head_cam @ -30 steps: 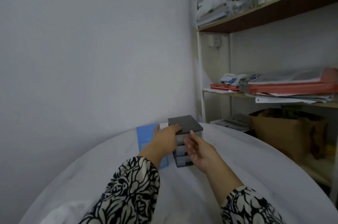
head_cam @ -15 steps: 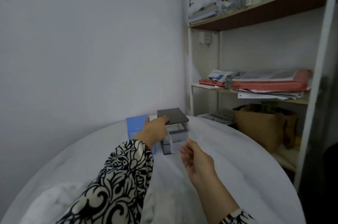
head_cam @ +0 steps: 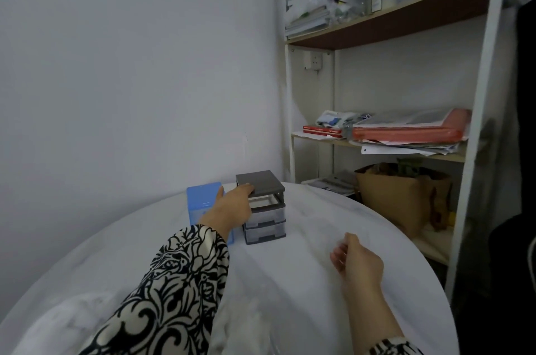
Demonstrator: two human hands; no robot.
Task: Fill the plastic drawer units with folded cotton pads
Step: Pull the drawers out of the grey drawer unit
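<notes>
My left hand (head_cam: 235, 204) rests on the near left edge of the grey drawer unit (head_cam: 262, 204), fingers laid over its dark top, bracing rather than gripping as far as I can tell. My right hand (head_cam: 355, 263) hangs over the white table (head_cam: 333, 215), well apart from the unit and to the right of it, fingers loosely curled; I cannot see anything in it. The two hands are well apart.

The top slot of the unit, just right of my left fingertips, looks open: I see a pale interior there but cannot tell whether the drawer is out or merely pulled. The two lower drawers sit closed. A blue drawer unit (head_cam: 203, 201) stands just behind my left wrist, touching or nearly touching the grey one. No cotton pads are clearly visible; pale soft material lies near my left elbow, too blurred to identify.

Risks, as I judge them:
- The unit is light; if I lift my left hand while loading, a push may slide or tip it.
- My left forearm may knock the blue unit.
- Folded pads may spring open and jam the slot.
</notes>
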